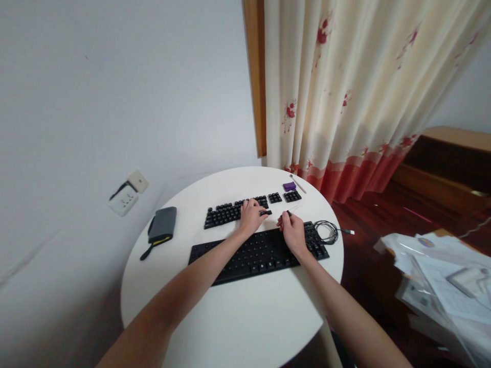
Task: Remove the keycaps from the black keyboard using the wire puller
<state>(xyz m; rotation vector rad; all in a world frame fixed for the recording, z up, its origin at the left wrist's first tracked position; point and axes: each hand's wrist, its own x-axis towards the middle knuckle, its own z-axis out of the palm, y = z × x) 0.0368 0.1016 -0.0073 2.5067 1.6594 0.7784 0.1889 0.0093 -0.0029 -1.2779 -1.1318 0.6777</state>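
Observation:
A black keyboard [264,253], with many of its keycaps off, lies across the white table under my forearms. Behind it, the loose black keycaps [224,213] are set out in rows, with smaller blocks [292,196] of them to the right. My left hand [250,217] rests at the right part of the main rows, thumb and fingers around a small black keycap [265,212]. Above the keyboard's right part, my right hand [293,231] is closed on a small black piece [288,213], mostly hidden by the fingers. Thin wire [295,207] shows just beyond it.
A purple cloth [289,187] and a slim brush [298,184] lie at the back right. The coiled USB cable [327,232] reaches the right edge. A grey pouch [163,225] sits at the left. A wall and a curtain [330,102] stand behind the round table [245,317].

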